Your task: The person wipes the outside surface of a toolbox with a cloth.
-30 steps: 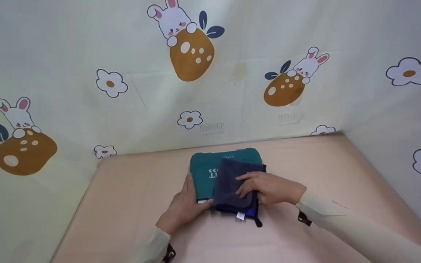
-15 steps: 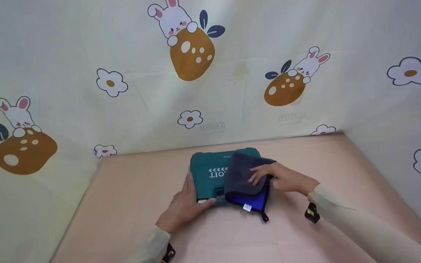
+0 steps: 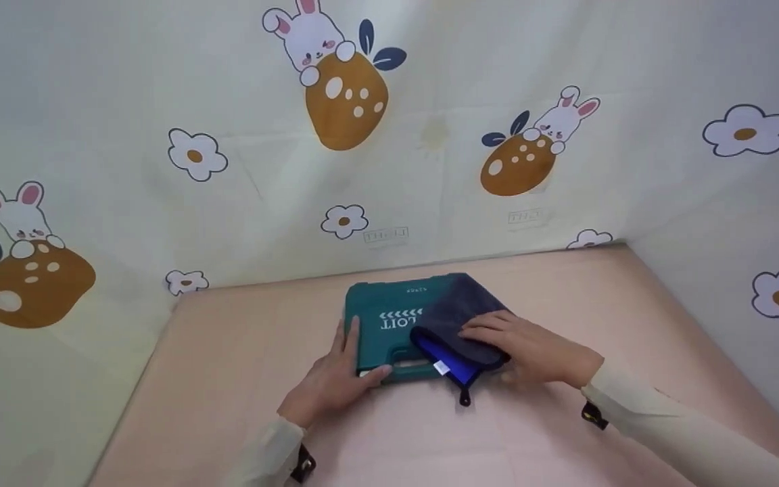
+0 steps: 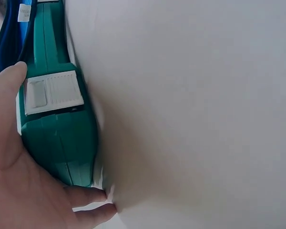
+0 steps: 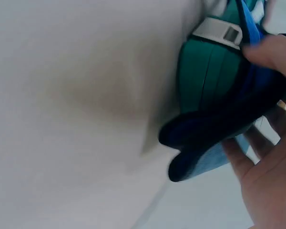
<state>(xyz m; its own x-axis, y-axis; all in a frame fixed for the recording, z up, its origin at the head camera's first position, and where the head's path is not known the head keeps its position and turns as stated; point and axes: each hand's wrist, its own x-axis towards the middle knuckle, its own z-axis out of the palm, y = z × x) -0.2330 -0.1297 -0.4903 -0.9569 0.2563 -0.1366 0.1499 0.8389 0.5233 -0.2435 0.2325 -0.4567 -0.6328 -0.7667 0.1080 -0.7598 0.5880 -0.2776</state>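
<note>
A teal plastic tool case (image 3: 376, 341) with white lettering, a front handle and white latches (image 4: 54, 91) lies flat on the table. My left hand (image 3: 335, 379) grips its left front corner, the thumb at the front edge and the fingers along the side. With my right hand (image 3: 531, 348) I hold a folded cloth (image 3: 454, 311), dark grey outside and bright blue inside, over the case's right part. In the right wrist view the cloth (image 5: 209, 138) drapes past the case's end, between thumb and fingers. The case's right corner is hidden under it in the head view.
The table (image 3: 227, 392) has a pale pink cover. Behind and at both sides hang light curtains (image 3: 261, 223) printed with rabbits, fruit and flowers. A white tag (image 3: 441, 368) and a black loop (image 3: 465, 398) hang from the cloth's front edge.
My right hand has slid the cloth rightward across the case onto its right side, uncovering more lettering and the handle. The left hand keeps its hold at the left corner.
</note>
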